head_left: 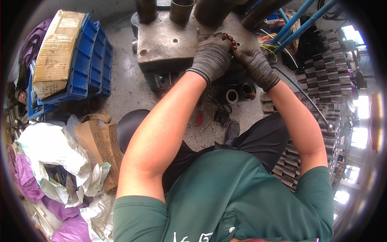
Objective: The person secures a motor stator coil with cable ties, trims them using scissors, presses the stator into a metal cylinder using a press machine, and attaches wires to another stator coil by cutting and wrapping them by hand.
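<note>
Both my hands wear grey knitted gloves and meet over the front right of a heavy metal block (161, 40). My left hand (213, 55) is closed around a round part with copper-coloured windings (231, 40); mostly its dark and orange edge shows past my fingers. Against the near right side of that part, my right hand (258, 67) has its fingers bent and pressed together. Whether it grips the part itself or a wire on it is hidden. Below the block, two metal ring-shaped housings (231, 96) lie close together, the right one with something copper-coloured inside.
Dark metal cylinders (181, 11) stand along the block's back. Blue crates (86, 60) with a cardboard box (56, 50) are at left, above white sacks (52, 149). Blue pipes (296, 26), coloured wires (268, 42) and stacked metal parts (326, 68) crowd the right. A red-handled tool (200, 117) lies on the floor.
</note>
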Demonstrator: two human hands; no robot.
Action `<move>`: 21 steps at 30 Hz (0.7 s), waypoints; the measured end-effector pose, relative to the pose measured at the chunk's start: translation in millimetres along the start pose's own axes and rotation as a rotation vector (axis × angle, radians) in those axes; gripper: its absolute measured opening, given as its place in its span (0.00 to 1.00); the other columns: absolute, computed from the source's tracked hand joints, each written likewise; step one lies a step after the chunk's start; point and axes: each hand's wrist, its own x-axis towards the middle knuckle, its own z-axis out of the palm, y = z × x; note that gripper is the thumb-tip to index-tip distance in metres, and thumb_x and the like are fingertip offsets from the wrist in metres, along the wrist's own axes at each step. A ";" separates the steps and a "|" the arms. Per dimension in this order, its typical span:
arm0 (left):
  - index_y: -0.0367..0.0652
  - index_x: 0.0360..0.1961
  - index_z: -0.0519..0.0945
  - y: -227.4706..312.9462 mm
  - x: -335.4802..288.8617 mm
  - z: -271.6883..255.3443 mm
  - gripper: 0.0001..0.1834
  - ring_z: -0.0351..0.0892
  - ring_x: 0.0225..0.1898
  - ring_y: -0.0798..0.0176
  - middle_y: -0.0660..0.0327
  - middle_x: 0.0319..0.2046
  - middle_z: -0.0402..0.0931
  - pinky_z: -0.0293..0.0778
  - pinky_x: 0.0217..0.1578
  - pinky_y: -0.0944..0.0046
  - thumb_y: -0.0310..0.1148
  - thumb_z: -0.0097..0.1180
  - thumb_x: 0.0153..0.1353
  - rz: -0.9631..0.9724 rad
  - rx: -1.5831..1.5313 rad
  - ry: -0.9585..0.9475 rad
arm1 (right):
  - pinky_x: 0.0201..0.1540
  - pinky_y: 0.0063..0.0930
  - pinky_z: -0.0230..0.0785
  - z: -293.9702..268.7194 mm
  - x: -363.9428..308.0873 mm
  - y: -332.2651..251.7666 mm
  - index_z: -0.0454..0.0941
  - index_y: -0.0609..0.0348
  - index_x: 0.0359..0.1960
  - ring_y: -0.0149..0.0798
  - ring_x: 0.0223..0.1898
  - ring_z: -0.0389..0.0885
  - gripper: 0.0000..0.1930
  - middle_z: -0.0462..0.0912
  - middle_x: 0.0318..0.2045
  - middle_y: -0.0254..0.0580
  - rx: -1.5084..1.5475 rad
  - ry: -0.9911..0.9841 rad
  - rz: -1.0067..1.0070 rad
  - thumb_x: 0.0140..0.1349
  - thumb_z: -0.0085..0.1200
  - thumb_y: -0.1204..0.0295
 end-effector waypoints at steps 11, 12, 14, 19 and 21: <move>0.49 0.43 0.88 -5.2 0.2 4.3 0.09 0.80 0.57 0.49 0.55 0.50 0.83 0.71 0.63 0.49 0.36 0.63 0.63 0.030 -0.092 0.031 | 0.50 0.38 0.78 -6.3 -17.6 3.2 0.86 0.64 0.51 0.44 0.43 0.89 0.20 0.90 0.40 0.55 -0.476 0.094 -0.375 0.75 0.56 0.57; 0.49 0.43 0.88 -5.5 0.4 4.5 0.09 0.80 0.57 0.49 0.55 0.50 0.83 0.71 0.63 0.49 0.36 0.63 0.63 0.031 -0.090 0.030 | 0.50 0.38 0.78 -6.2 -16.6 2.5 0.86 0.64 0.51 0.44 0.43 0.89 0.20 0.90 0.40 0.55 -0.473 0.095 -0.376 0.75 0.56 0.57; 0.50 0.43 0.88 -6.0 1.4 6.9 0.09 0.80 0.57 0.48 0.55 0.51 0.83 0.72 0.62 0.50 0.36 0.65 0.63 0.025 -0.090 0.066 | 0.52 0.35 0.78 -6.9 -12.0 0.2 0.86 0.65 0.52 0.41 0.42 0.88 0.19 0.91 0.40 0.51 -0.465 0.059 -0.396 0.75 0.57 0.59; 0.50 0.42 0.89 -7.4 1.8 9.3 0.08 0.80 0.57 0.48 0.55 0.50 0.83 0.72 0.62 0.50 0.35 0.65 0.62 -0.009 -0.138 0.052 | 0.48 0.34 0.80 -6.0 8.3 -5.8 0.86 0.68 0.52 0.35 0.38 0.86 0.20 0.90 0.36 0.44 -0.150 -0.036 -0.155 0.72 0.59 0.60; 0.50 0.41 0.89 -6.4 0.7 8.6 0.08 0.80 0.57 0.47 0.55 0.50 0.84 0.72 0.62 0.50 0.35 0.65 0.62 -0.014 -0.132 0.052 | 0.46 0.34 0.80 -6.9 11.7 -3.3 0.86 0.68 0.52 0.33 0.37 0.86 0.21 0.90 0.35 0.42 -0.088 -0.059 -0.090 0.71 0.60 0.60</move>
